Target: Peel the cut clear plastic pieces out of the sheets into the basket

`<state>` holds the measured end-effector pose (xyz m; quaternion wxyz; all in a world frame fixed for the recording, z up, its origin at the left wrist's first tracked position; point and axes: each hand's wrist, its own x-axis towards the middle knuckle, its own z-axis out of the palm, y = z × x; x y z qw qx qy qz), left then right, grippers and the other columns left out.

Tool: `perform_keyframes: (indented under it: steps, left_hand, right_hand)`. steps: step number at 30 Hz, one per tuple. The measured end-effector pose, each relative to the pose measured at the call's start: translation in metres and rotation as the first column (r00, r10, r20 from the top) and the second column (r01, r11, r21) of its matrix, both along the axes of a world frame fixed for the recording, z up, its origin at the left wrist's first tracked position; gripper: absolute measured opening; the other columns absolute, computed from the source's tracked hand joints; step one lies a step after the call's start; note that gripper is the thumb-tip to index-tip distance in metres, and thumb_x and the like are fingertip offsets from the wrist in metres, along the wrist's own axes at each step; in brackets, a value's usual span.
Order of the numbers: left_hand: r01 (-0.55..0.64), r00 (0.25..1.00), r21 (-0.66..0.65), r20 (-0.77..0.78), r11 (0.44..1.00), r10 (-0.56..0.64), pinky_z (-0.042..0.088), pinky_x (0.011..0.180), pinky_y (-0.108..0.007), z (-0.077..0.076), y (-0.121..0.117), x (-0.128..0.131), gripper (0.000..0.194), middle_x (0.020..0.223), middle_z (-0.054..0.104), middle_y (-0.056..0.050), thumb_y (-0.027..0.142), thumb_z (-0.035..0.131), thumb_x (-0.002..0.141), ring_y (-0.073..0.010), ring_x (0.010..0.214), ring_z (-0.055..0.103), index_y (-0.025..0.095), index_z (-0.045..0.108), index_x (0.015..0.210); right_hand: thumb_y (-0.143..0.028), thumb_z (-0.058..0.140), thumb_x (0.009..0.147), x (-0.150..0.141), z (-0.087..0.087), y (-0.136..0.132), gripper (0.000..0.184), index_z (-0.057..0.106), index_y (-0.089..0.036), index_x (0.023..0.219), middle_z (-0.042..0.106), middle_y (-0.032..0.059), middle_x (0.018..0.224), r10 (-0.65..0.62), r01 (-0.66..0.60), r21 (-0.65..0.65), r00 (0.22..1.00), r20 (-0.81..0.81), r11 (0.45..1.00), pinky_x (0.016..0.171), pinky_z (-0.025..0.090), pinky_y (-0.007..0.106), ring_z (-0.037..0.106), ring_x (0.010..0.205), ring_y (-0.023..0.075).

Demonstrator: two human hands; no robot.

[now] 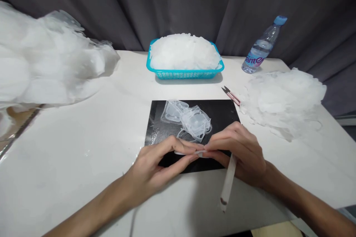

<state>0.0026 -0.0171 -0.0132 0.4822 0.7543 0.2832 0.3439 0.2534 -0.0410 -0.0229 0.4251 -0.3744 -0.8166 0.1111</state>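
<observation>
Over the near edge of a black mat (pixel 222 114), my left hand (pixel 160 164) pinches a thin white piece (pixel 200 152) between thumb and fingers. My right hand (pixel 239 152) is closed at the other end of that piece, its fingertips meeting those of the left. Tucked in the right hand as well is a white pen-like tool (pixel 228 185), its dark pointed tip slanting down toward the table. Just beyond the fingers, several translucent plastic scraps (pixel 191 118) lie crumpled on the mat. The fingertips hide part of the thin piece.
A blue basket (pixel 186 75) heaped with white pieces stands at the back. Thread snips (pixel 231 95) lie beside a pile of translucent sheets (pixel 283 98) on the right. Behind them is a water bottle (pixel 260 50). A large white pile (pixel 52 59) covers the left back.
</observation>
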Motion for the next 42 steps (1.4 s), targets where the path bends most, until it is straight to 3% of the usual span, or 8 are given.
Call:
perform_keyframes:
  steps: [8,15,20,26,32,34,37,42]
  left_hand:
    - [0.001,0.932,0.167,-0.358,0.986,0.059,0.055,0.110,-0.038,-0.013,0.009,0.000,0.029,0.140,0.067,-0.005,0.027,0.063,0.106,-0.0217,0.128,0.067,0.028,0.058,0.135]
    - [0.106,0.854,0.415,-0.503,0.904,0.131,0.057,0.093,-0.040,-0.030,0.021,-0.002,0.021,0.119,0.064,-0.009,0.023,0.048,0.111,-0.0240,0.108,0.068,0.021,0.062,0.126]
    - [0.096,0.868,0.330,-0.489,0.939,0.083,0.055,0.080,-0.031,-0.025,0.019,-0.002,0.015,0.102,0.063,-0.005,0.019,0.046,0.111,-0.0177,0.088,0.067,0.020,0.060,0.110]
    - [0.296,0.886,0.628,-0.462,0.719,0.040,0.055,0.083,-0.033,-0.025,-0.002,0.012,0.018,0.105,0.069,-0.009,0.009,0.048,0.107,-0.0213,0.094,0.067,0.017,0.062,0.114]
    - [0.461,0.862,0.583,-0.475,0.670,-0.179,0.056,0.080,-0.030,-0.023,-0.018,0.020,0.021,0.098,0.075,-0.005,0.011,0.047,0.108,-0.0186,0.084,0.070,0.020,0.065,0.114]
    - [0.350,0.907,0.538,-0.401,0.767,-0.132,0.055,0.076,-0.031,-0.019,-0.010,0.013,0.017,0.094,0.074,-0.006,0.015,0.049,0.107,-0.0194,0.081,0.069,0.020,0.066,0.108]
    - [-0.012,0.947,0.237,-0.308,0.972,0.086,0.049,0.066,-0.028,-0.013,0.008,-0.001,0.029,0.080,0.065,-0.002,0.033,0.046,0.110,-0.0170,0.070,0.061,0.021,0.060,0.088]
    - [-0.186,0.958,-0.327,-0.272,0.926,0.097,0.046,0.073,-0.028,-0.016,0.020,-0.011,0.050,0.079,0.061,0.000,0.060,0.043,0.108,-0.0182,0.077,0.058,0.019,0.061,0.085]
  right_hand:
    - [-0.017,0.073,0.097,0.034,0.021,0.017,0.007,0.072,-0.023,0.100,0.077,0.0002,0.087,-0.200,0.202,0.081,0.979,-0.031,0.976,0.067,0.051,0.031,0.067,0.072,0.0159]
    - [-0.033,0.068,0.096,0.165,0.035,0.062,0.015,0.074,-0.020,0.099,0.066,0.0083,0.083,-0.890,0.911,0.049,0.410,-0.199,0.409,0.073,0.049,0.044,0.066,0.077,0.0266]
    - [-0.037,0.065,0.096,0.169,0.026,0.055,0.030,0.069,-0.019,0.119,0.064,0.0247,0.129,-0.971,0.963,0.128,0.236,0.032,0.238,0.093,0.044,0.055,0.059,0.118,0.0409]
    - [-0.045,0.054,0.104,0.048,0.001,0.038,0.027,0.069,-0.023,0.105,0.074,0.0052,0.097,-0.600,0.594,-0.282,0.797,0.075,0.754,0.075,0.048,0.036,0.065,0.081,0.0220]
    - [-0.037,0.066,0.102,-0.010,-0.022,0.029,0.018,0.070,-0.020,0.109,0.072,0.0029,0.088,-0.182,0.253,-0.333,0.956,0.232,0.908,0.072,0.048,0.032,0.067,0.085,0.0213]
    - [-0.026,0.059,0.106,-0.007,-0.021,0.026,0.013,0.070,-0.020,0.107,0.073,0.0044,0.091,-0.112,0.149,-0.220,0.979,0.173,0.964,0.073,0.048,0.032,0.064,0.086,0.0205]
    - [-0.017,0.053,0.106,-0.006,-0.017,0.018,0.018,0.070,-0.019,0.111,0.075,0.0063,0.095,-0.037,0.042,-0.069,0.997,0.073,0.997,0.074,0.049,0.032,0.062,0.084,0.0192]
    - [-0.036,0.065,0.104,-0.025,-0.023,-0.008,0.021,0.069,-0.023,0.120,0.076,0.0026,0.099,0.098,-0.090,-0.048,0.974,0.202,0.995,0.068,0.047,0.030,0.065,0.085,0.0191]
